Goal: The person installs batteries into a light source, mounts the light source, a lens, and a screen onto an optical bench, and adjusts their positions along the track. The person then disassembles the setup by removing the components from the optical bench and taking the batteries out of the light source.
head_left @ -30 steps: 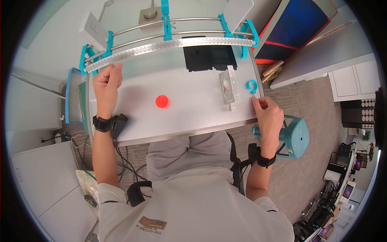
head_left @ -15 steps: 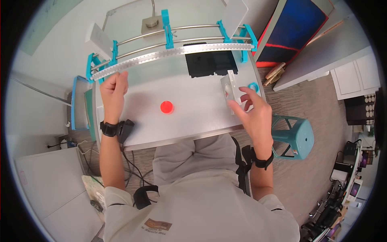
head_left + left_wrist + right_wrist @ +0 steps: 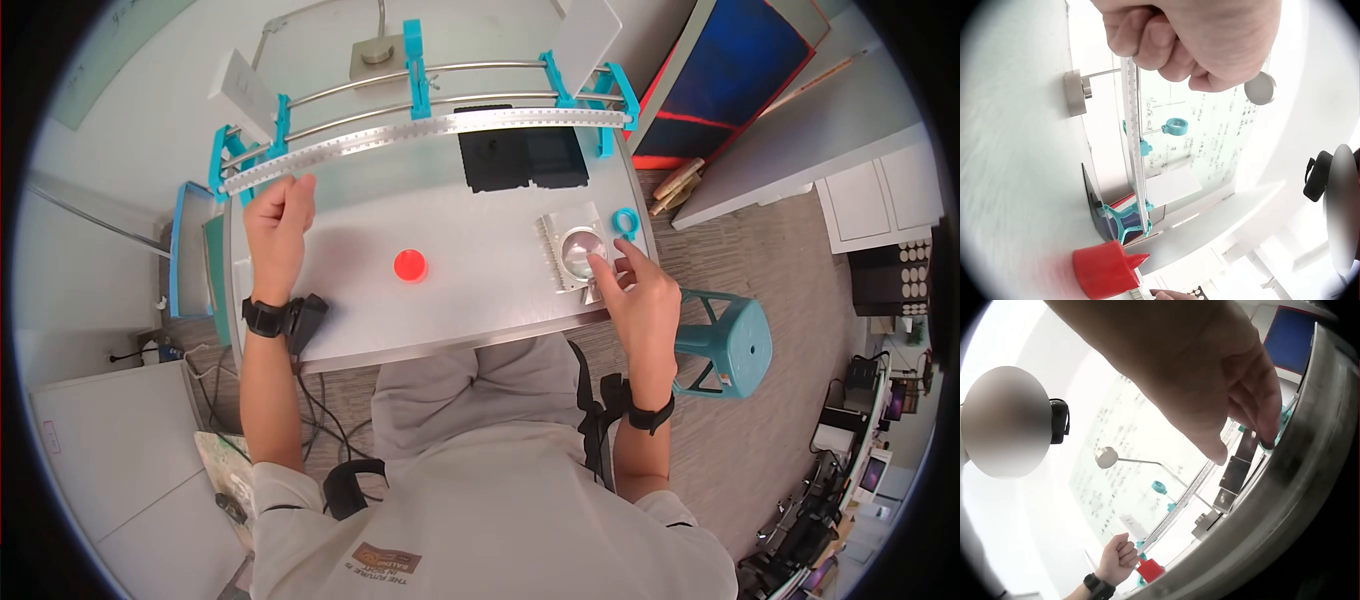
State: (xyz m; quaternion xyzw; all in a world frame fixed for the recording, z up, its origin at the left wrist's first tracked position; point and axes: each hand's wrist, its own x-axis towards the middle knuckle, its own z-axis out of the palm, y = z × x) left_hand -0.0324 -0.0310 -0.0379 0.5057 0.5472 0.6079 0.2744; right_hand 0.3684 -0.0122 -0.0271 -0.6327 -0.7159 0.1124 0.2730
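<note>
My left hand [image 3: 280,225] is held up as a fist by the left end of a metal ruler [image 3: 380,137], and its curled fingers show nothing in them. At the right of the table, my right hand [image 3: 645,305] is beside a pale plate [image 3: 560,222] with a round clear disc [image 3: 580,250] in it. Its thumb and fingers are apart, the thumb overlapping the plate's right side in the head view. Just beyond the fingers lies a teal ring [image 3: 625,220] on a short stem. A red cap-like piece [image 3: 410,266] stands mid-table.
Along the far side runs a rail frame [image 3: 480,66] with teal clamps and white panels. A black sheet [image 3: 525,160] lies under its right part. A teal stool [image 3: 735,345] stands to the right of the table [image 3: 480,310], and cables hang at the left.
My right hand has left the teal ring's stem and moved left to the plate. The plate, on edge before, now shows its face and disc upward. The left fist stays much the same.
</note>
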